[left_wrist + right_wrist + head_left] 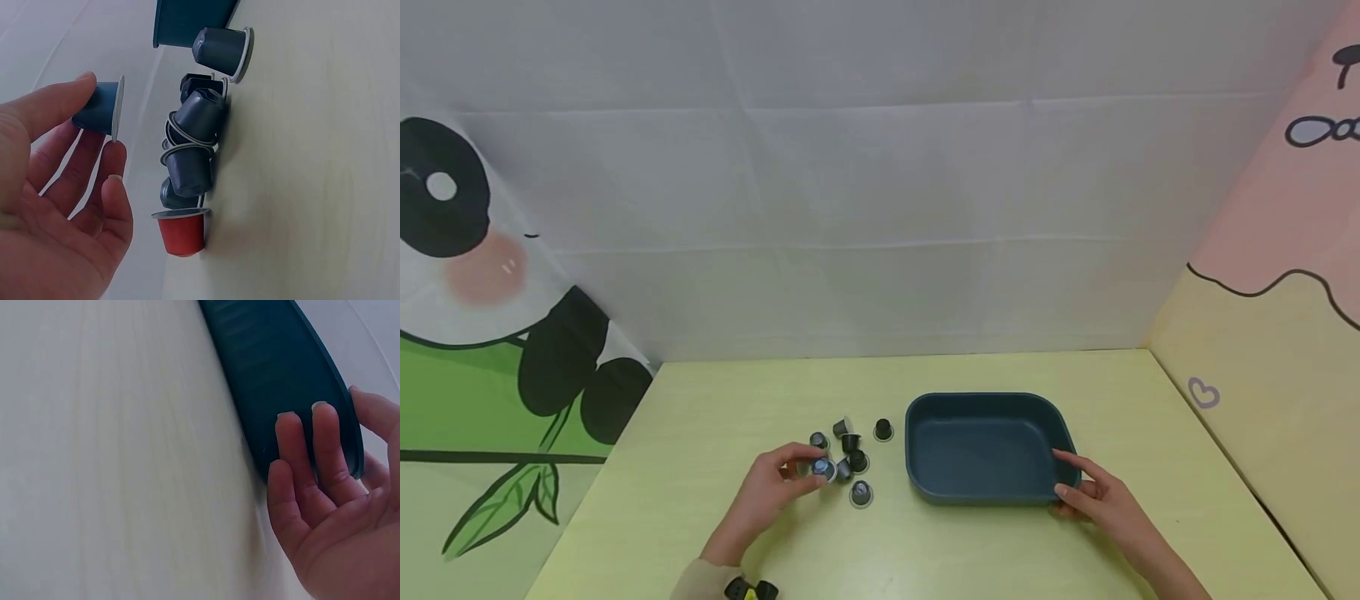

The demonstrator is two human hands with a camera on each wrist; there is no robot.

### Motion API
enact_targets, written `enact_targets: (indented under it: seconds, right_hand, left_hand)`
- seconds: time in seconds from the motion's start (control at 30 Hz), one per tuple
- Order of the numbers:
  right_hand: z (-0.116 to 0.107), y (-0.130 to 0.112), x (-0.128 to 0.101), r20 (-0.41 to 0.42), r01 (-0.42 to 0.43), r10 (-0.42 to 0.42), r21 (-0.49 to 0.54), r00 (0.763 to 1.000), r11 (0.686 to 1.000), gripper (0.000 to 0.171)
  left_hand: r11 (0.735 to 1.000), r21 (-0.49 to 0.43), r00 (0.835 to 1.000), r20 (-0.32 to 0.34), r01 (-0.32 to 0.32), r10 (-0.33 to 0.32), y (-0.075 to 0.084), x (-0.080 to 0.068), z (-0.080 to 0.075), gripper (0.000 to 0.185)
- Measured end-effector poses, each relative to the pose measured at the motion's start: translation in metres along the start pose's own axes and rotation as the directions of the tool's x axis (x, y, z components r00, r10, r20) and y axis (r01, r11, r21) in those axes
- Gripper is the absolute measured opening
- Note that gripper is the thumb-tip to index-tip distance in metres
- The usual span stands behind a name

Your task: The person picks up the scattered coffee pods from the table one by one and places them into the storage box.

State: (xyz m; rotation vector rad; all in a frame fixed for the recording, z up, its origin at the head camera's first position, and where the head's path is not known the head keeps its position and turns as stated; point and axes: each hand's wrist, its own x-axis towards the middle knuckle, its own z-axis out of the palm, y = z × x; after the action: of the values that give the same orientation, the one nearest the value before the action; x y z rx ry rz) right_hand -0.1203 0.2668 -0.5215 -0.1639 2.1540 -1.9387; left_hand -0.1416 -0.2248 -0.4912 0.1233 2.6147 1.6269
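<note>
My left hand (805, 471) pinches a blue coffee capsule (823, 468) between thumb and fingers, just above a cluster of capsules (852, 454) on the pale yellow table. In the left wrist view the blue capsule (100, 107) sits in my left hand (105, 128), beside several grey capsules (199, 115) and one red capsule (182, 231). A dark teal tray (985, 492) lies to the right, with nothing in it. My right hand (1066, 477) holds its near right corner. My right hand's fingers (326, 447) lie flat on the tray's outer wall (275, 369), one digit over the rim.
A white sheet forms the back wall, with a panda print panel on the left and a pink and yellow panel (1262, 333) on the right. The table's edges (1232, 467) meet these panels. One capsule (883, 429) stands close to the tray's left wall.
</note>
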Motion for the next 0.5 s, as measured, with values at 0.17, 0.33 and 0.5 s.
enact_targets:
  seconds: [0.17,0.33,0.5]
  right_hand:
    - [0.0,-0.001,0.0,0.002,-0.005,0.005,0.005,1.0,1.0,0.059]
    - [-0.001,0.001,0.0,0.008,0.005,-0.005,0.01,1.0,1.0,0.057]
    - [-0.001,0.001,0.0,0.003,0.001,-0.001,0.011,1.0,1.0,0.056]
  left_hand:
    - [0.999,0.037,1.0,0.01,-0.024,0.024,0.007,0.004,0.001,0.03]
    - [0.999,0.009,0.998,0.047,-0.043,0.043,0.015,0.009,0.003,0.031]
    - [0.999,-0.003,0.996,0.075,-0.045,0.045,0.02,0.014,0.006,0.032]
